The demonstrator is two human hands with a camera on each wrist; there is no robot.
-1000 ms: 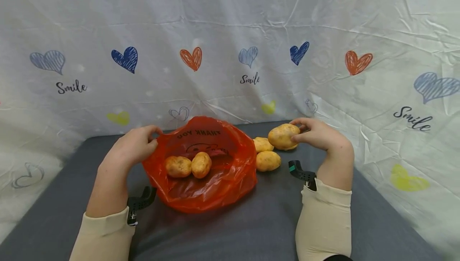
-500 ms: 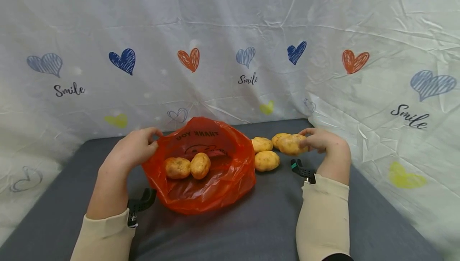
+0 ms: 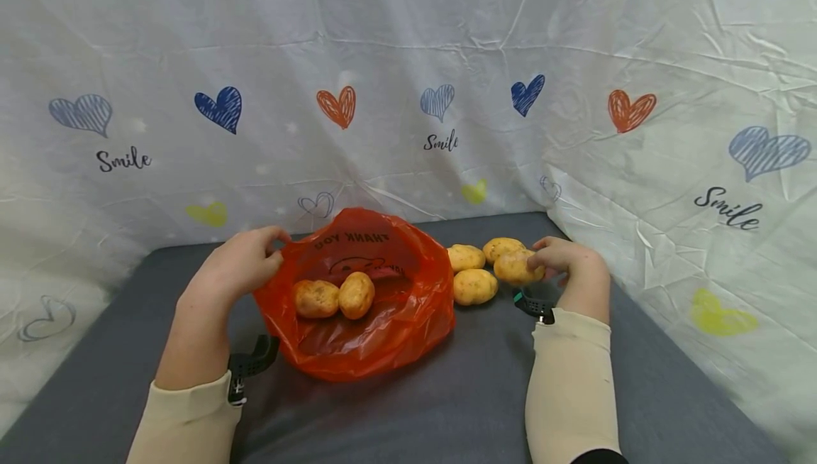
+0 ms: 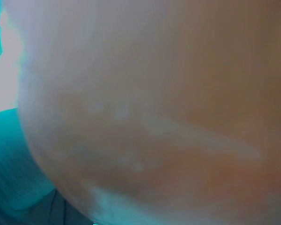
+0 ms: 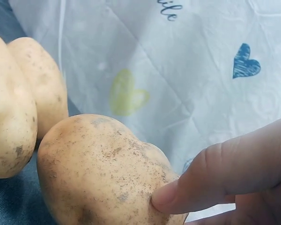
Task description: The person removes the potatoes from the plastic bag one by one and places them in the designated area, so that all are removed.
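Note:
My left hand (image 3: 239, 265) grips the left rim of a red plastic bag (image 3: 376, 357), whose mouth gapes toward me. Two potatoes, one browner (image 3: 317, 299) and one yellower (image 3: 357, 294), lie inside side by side. To the bag's right, my right hand (image 3: 564, 264) holds a potato (image 3: 515, 267) by its right end. In the right wrist view the thumb (image 5: 166, 194) presses on its skin. Three more potatoes sit close by: a near one (image 3: 475, 286), one beside the bag (image 3: 466, 257) and one behind (image 3: 503, 248). Blurred skin fills most of the left wrist view.
A dark grey cloth covers the table (image 3: 408, 421). Behind and to the right hangs a pale sheet (image 3: 383, 38) printed with hearts and "Smile". Black wrist mounts (image 3: 252, 357) sit at both cuffs.
My right hand has brought its potato lower and nearer, slightly right, uncovering the potato behind it. The left hand and the bag stay nearly as they were.

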